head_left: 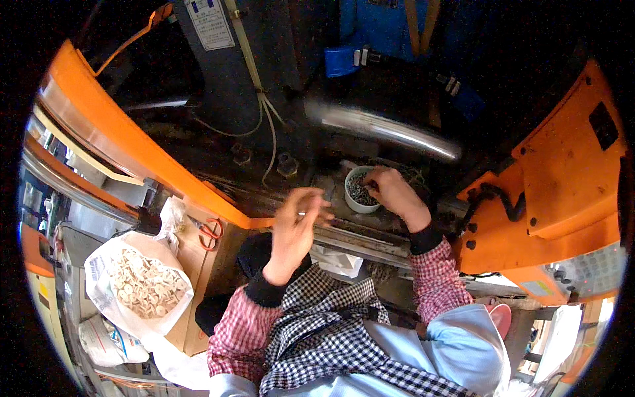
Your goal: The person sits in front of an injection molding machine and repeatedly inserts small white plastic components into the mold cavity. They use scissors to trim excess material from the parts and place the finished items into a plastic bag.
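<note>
A white bowl [362,208] of small dark metallic pieces [359,188] stands on the machine's ledge. My right hand [399,197] reaches into it, fingers pressed together among the pieces; whatever lies between the fingertips is hidden. To the left of the bowl, my left hand [296,228] is raised with its fingers curled and slightly blurred. A tiny bright spot shows at those fingers, too small to name. The left hand is apart from the bowl.
Orange machine guards [142,142] [569,185] flank me. A shiny metal bar [390,132] crosses beyond the bowl. At left, a plastic bag [99,281] of cream-coloured small parts [145,281] sits beside red-handled scissors [210,233] on cardboard [198,264]. A control panel [592,268] is at right.
</note>
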### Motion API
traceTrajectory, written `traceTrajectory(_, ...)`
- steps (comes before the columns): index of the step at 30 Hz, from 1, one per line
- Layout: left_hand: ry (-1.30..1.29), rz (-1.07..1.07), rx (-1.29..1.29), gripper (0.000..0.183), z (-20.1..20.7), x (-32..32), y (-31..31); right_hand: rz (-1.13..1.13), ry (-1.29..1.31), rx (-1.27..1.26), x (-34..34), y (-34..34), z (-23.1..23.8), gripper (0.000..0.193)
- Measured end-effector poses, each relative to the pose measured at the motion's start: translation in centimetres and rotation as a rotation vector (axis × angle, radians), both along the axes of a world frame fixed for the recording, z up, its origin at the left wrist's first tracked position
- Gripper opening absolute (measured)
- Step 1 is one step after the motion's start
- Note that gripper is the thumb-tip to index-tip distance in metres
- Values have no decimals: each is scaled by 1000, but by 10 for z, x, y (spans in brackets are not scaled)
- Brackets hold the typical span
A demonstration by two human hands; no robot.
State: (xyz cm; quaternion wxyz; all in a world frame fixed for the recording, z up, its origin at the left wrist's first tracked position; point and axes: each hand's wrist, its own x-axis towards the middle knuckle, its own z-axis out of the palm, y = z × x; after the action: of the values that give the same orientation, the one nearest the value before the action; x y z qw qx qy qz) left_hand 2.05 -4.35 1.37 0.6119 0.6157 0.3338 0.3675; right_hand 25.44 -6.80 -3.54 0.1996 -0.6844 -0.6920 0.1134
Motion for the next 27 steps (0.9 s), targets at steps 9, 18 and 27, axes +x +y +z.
traceTrajectory(9,-500,-146,-903,44,-50,78,29,139,230,179,-13,-7,31,17)
traceTrajectory(18,-625,-258,-840,58,-53,56,32,10,121,176,-4,-12,23,19)
traceTrajectory(27,-563,-225,-784,55,-46,40,30,-63,-139,21,-17,3,-18,21)
